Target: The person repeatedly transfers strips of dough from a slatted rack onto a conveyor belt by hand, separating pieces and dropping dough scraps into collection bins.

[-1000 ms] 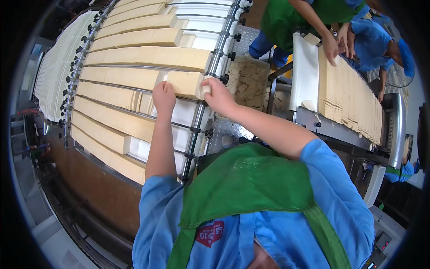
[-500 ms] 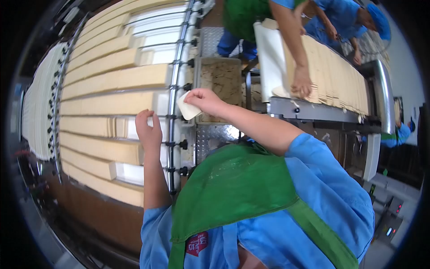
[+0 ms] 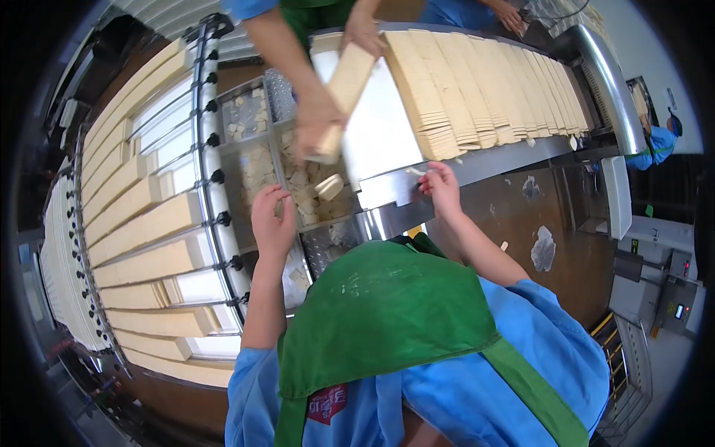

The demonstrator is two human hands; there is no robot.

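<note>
My left hand (image 3: 272, 220) hovers with its fingers apart over the near edge of a metal scrap bin (image 3: 253, 160) and holds nothing. A pale rounded offcut (image 3: 330, 186) lies on the scraps in that bin. My right hand (image 3: 441, 186) rests its fingertips on the metal end lip of the right-hand white belt (image 3: 387, 134), beside a small pale crumb (image 3: 414, 171). Nothing shows in its grip. A co-worker's hands (image 3: 316, 119) hold a long stack of tan slabs (image 3: 348, 78) tilted over the bin and belt.
Long tan slabs (image 3: 141, 227) lie in rows on the roller conveyor at my left. Overlapping slab stacks (image 3: 477, 82) cover the right-hand belt. A brown floor with scraps (image 3: 544, 249) lies at the right, with a control box (image 3: 674, 309) beyond it.
My right hand has let go of the pale offcut and moved right to the belt's end lip. My left hand has shifted from the conveyor to the bin. The view has swung right.
</note>
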